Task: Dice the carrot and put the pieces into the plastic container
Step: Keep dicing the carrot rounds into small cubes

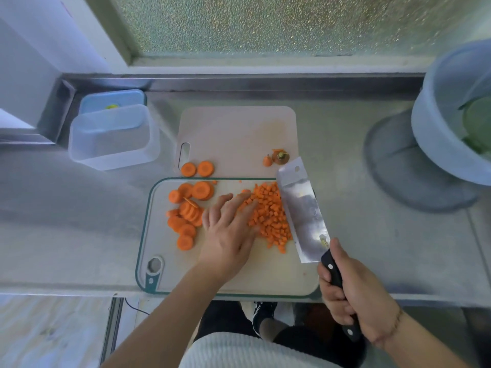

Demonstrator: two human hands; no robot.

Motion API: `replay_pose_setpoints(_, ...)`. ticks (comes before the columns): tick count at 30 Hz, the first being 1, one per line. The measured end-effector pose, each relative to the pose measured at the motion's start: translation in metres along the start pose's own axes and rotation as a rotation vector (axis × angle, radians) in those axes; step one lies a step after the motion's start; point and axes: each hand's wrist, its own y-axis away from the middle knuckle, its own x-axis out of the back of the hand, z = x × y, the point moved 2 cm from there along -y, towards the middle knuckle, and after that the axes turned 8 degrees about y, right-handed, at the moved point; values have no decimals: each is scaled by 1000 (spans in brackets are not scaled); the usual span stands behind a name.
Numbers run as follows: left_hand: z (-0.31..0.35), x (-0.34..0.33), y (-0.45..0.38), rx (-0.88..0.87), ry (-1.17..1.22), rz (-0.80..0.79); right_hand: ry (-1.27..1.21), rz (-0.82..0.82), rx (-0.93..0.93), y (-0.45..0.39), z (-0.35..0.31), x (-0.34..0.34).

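A stainless-steel counter (372, 235) is seen from above, with two cutting boards laid on it. On the nearer board, a white cutting board with a green rim (265, 274), a heap of diced carrot (271, 216) is gathered right of centre, and a cluster of uncut carrot rounds (186, 211) is spread over its left part. The left hand (228, 235) is laid flat on the board with its fingers extended and slightly spread; the fingertips (245, 195) are pressed against the left edge of the dice, and nothing is gripped. The right hand (353, 296) is closed firmly round the black handle of a cleaver (303, 208), whose broad blade is set against the right edge of the heap, so that the dice are bracketed between fingers and blade. On the farther board, a plain pale cutting board (236, 134) overlapped at its near edge by the first, two further carrot rounds (197, 169) are placed near the left corner, and the trimmed carrot ends (277, 157) near the right corner, just beyond the blade tip. The clear plastic container (114, 136) is stood at the far left of the counter, well apart from the dice, with no carrot visible inside it; its blue lid (111, 100) is propped behind it. A pale blue basin (438, 134) holding green leaves is shown at the right edge.
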Motion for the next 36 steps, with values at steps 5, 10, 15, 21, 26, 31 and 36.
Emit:
replay_pose_setpoints(5, -20, 16, 20, 60, -76, 218, 77, 30, 14, 1, 1, -1)
replay_pose_setpoints(10, -23, 12, 29, -26, -157, 113, 261, -21, 109, 2, 5, -10)
replay_pose_setpoints(15, -25, 17, 54, -68, -72, 53, 625, -38, 246, -4, 13, -20)
replay_pose_setpoints(21, -20, 10, 71, -98, 35, -10, 913, 70, 363, -16, 26, -20)
replay_pose_setpoints(26, -6, -6, 61, -67, 145, 34, 997, 134, 453, -14, 32, -28)
replay_pose_setpoints(31, -5, -4, 69, -110, 54, 95, 1015, 126, 470, -10, 33, -21)
replay_pose_setpoints(36, -4, -2, 69, -119, 85, 80, 1003, 107, 468, -2, 37, -16)
